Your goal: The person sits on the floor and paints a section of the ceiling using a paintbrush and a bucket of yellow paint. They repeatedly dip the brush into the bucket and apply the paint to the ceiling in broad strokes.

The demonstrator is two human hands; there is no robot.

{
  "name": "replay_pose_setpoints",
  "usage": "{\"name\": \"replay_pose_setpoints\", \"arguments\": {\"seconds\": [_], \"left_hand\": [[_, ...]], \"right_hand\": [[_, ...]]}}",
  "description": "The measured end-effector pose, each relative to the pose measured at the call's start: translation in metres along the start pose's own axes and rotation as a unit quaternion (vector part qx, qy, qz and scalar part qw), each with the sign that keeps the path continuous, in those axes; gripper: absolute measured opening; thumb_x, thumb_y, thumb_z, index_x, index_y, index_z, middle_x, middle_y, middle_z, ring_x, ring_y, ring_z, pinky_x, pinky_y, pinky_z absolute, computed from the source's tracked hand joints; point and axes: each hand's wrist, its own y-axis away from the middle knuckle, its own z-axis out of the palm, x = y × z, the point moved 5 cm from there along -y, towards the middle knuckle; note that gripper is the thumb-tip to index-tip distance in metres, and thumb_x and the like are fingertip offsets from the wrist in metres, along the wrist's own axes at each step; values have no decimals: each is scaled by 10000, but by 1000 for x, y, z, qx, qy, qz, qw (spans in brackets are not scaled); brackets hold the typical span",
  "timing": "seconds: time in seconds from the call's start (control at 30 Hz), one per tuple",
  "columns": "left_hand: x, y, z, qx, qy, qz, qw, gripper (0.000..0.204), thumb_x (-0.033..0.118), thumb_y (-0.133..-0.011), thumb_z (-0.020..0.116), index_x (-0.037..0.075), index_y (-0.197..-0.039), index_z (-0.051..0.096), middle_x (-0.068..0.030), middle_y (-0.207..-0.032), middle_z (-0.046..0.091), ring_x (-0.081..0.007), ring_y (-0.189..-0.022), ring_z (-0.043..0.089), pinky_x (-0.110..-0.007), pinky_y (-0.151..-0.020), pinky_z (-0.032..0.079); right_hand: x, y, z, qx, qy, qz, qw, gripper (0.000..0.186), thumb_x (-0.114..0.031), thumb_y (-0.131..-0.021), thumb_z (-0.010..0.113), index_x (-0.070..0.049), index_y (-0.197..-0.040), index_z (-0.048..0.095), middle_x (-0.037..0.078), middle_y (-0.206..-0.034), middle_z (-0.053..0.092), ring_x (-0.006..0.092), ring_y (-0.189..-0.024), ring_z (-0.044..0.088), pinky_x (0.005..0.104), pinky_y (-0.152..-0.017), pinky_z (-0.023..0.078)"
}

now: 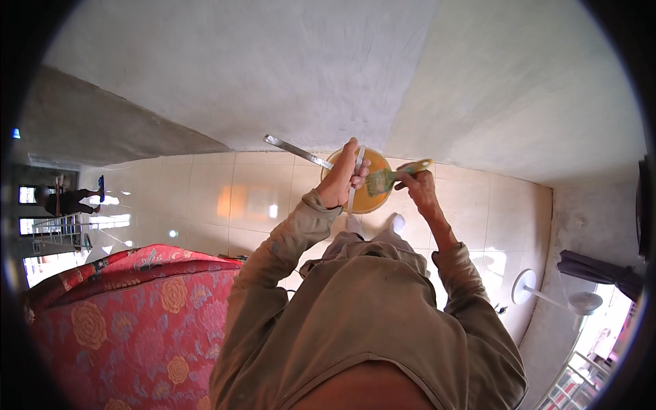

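My left hand [346, 175] is closed around the pale strap handle [351, 199] of a round bucket [387, 166]. Its inside shows a yellow-orange colour. A long flat metal strip [298, 152] sticks out to the left beside this hand; whether my fingers also grip it or it rests on the bucket rim, I cannot tell. On the right, my right hand [422, 189] grips a flat paintbrush [414, 166] by its yellowish handle. The brush's greenish bristles [380, 182] are over the bucket's mouth, slightly blurred.
A grey plastered wall [307, 75] rises just beyond the bucket. Shiny cream tiles [263, 184] cover the floor. Red flowered fabric [137, 314] drapes something bulky at my left. A white stand [525, 287] is at the right. Far left, another person [67, 201] is visible.
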Motion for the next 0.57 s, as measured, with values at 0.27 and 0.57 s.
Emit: {"name": "replay_pose_setpoints", "arguments": {"seconds": [0.27,0.57], "left_hand": [[2,5,-6,2,25,5,1000,650,665,-1007,383,43,-981,569,14,-730,441,-78,-594,331,-261,-587,324],[-50,-11,-47,-9,70,74,995,498,571,-1051,390,197,-1359,504,34,-946,544,-76,-676,441,-236,-604,371]], "right_hand": [[59,30,-6,7,-371,183,910,328,-379,-1011,497,-103,-1146,612,99,-1144,696,247,-1074,688,459,-786,544],[58,18,3,-81,-516,97,847,399,-468,-1035,467,-245,-1353,560,26,-1324,600,277,-1152,615,565,-852,533]]}}
